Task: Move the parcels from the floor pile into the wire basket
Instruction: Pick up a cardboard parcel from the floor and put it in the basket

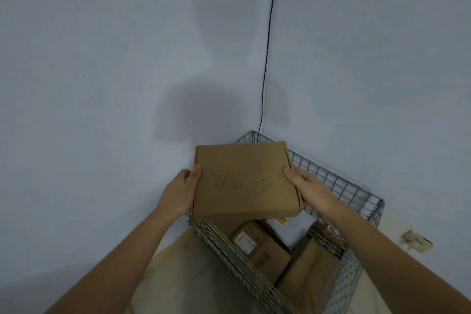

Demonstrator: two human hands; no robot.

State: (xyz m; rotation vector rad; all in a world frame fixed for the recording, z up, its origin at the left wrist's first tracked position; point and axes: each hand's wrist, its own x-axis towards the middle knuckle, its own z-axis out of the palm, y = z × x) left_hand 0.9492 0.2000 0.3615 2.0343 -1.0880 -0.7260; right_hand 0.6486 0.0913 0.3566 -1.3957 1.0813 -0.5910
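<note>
A flat brown cardboard parcel (242, 181) with pen marks on its top hangs level above the wire basket (339, 183). My left hand (182, 190) grips its left edge, thumb on top. On the right edge my right hand (305, 186) holds it the same way. Inside the basket lie several brown boxes (262, 247) and a grey plastic mailer (293, 229). The floor pile is out of view.
The basket stands in a corner between two pale walls. A black cable (267, 46) runs down the corner seam. A wall socket (416, 239) sits low on the right wall. Beige floor (178, 275) shows left of the basket.
</note>
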